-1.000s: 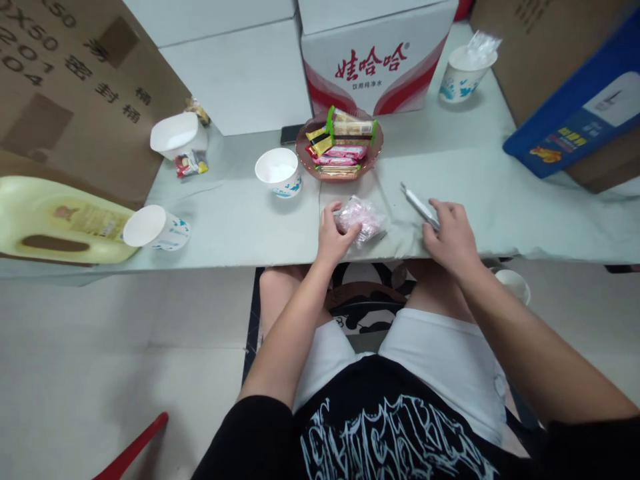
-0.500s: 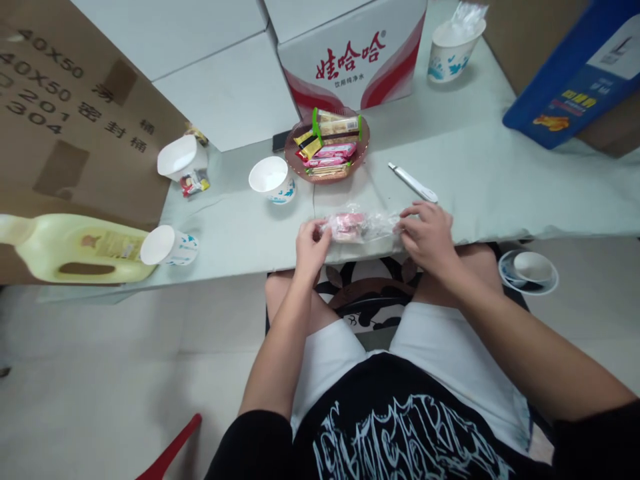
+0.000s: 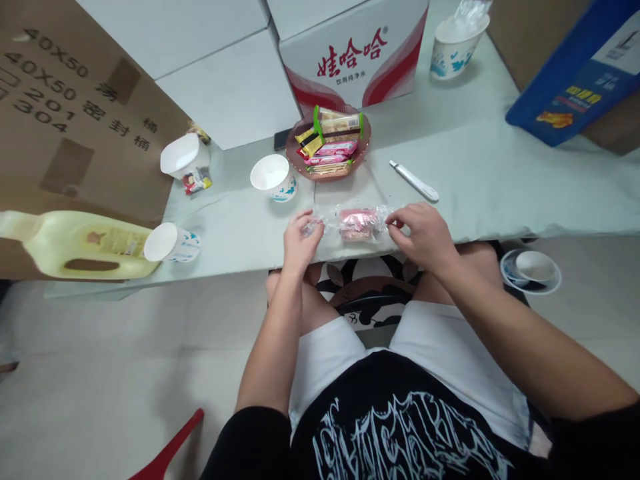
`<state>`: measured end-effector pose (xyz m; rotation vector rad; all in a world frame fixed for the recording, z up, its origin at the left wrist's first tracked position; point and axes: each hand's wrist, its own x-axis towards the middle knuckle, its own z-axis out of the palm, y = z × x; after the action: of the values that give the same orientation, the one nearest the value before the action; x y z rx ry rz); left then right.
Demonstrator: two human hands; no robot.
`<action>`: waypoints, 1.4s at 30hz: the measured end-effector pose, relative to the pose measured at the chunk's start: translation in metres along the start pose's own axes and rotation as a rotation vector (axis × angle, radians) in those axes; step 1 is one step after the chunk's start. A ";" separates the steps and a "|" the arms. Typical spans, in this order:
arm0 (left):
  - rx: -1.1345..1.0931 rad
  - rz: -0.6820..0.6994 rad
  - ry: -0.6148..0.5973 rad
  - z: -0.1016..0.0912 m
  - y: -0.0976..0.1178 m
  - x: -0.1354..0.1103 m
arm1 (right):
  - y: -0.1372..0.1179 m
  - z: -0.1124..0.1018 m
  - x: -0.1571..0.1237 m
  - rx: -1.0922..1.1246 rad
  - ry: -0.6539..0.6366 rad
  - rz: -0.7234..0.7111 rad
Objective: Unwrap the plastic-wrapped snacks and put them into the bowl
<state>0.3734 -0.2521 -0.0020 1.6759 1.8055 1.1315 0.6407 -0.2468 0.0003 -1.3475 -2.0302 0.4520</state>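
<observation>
Pink snack packets (image 3: 359, 220) lie side by side near the table's front edge, wrapped in crinkled clear plastic film (image 3: 330, 215). My left hand (image 3: 301, 243) pinches the film's gathered left end, a little apart from the packets. Close against the bundle's right side, my right hand (image 3: 423, 233) grips the other end of the film between thumb and fingers. Just beyond that hand a white utility knife (image 3: 414, 181) lies on the table. A pinkish glass bowl (image 3: 367, 143) filled with wrapped snacks stands behind the bundle.
Paper cups (image 3: 273, 177) stand left of the bowl, with another cup (image 3: 173, 243) lying tipped by a yellow jug (image 3: 95, 247). A white tub (image 3: 185, 157) sits against a cardboard box (image 3: 85, 100). At right are a blue package (image 3: 565, 87) and a cup stuffed with plastic (image 3: 457, 50).
The wrapped packets have shifted right. My left hand has moved slightly left, drawing out film on that side, while my right hand now holds close to the packets.
</observation>
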 end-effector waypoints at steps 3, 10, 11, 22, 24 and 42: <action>-0.024 0.073 0.054 -0.015 -0.006 -0.008 | 0.001 -0.004 -0.007 0.093 0.065 0.010; -0.024 0.116 -0.244 -0.044 -0.003 -0.054 | -0.012 -0.006 -0.011 -0.059 -0.058 -0.101; -0.038 0.104 -0.291 -0.046 -0.002 -0.059 | -0.015 -0.006 -0.010 -0.052 -0.113 -0.138; -0.002 -0.392 -0.055 -0.024 -0.007 -0.029 | -0.041 0.000 -0.013 -0.211 -0.312 -0.016; -0.025 -0.396 -0.224 -0.015 0.002 -0.021 | -0.045 0.006 -0.004 -0.186 -0.172 -0.071; -0.743 -0.426 -0.041 0.012 -0.007 0.012 | -0.019 0.018 0.049 -0.036 -0.514 0.190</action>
<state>0.3758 -0.2369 -0.0117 0.8330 1.3619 1.3224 0.6026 -0.2086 0.0151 -1.5739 -2.3258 0.9301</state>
